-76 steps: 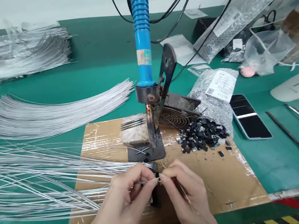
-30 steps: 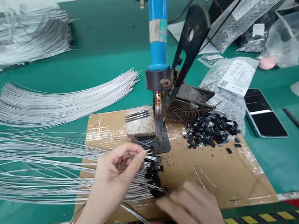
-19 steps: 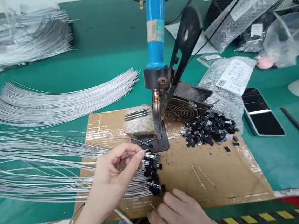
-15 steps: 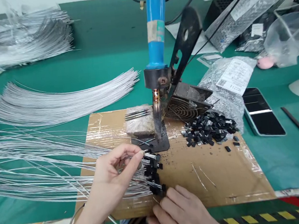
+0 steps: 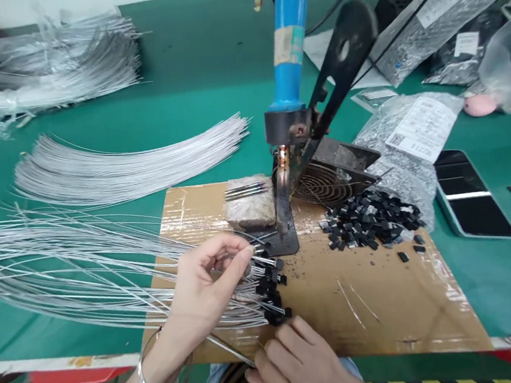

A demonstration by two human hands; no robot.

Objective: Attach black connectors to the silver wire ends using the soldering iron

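Note:
My left hand (image 5: 213, 274) pinches a thin grey wire near its end, beside the soldering iron's tip. Below and right of those fingertips lies a row of wires (image 5: 231, 314) ending in small black connectors (image 5: 273, 301). At the cardboard's front edge, my right hand (image 5: 299, 362) is curled closed, with a slim silvery rod (image 5: 230, 349) running into its fingers; the hand hides the rest of it. A soldering iron (image 5: 287, 62) with a blue handle is clamped tip down in a black stand (image 5: 338, 63), above the left fingertips.
Loose black connectors (image 5: 371, 219) are heaped on the cardboard (image 5: 411, 309), right of a small round fan (image 5: 327, 181). A pale block (image 5: 250, 207) bears several thin rods. Wire bundles (image 5: 131, 167) lie at left; a phone (image 5: 475, 194) and plastic bags (image 5: 412, 134) lie at right.
The whole view has shifted, so the bench things sit further right. The silvery rod now shows higher, between my left wrist and right hand. My left hand keeps its pinch.

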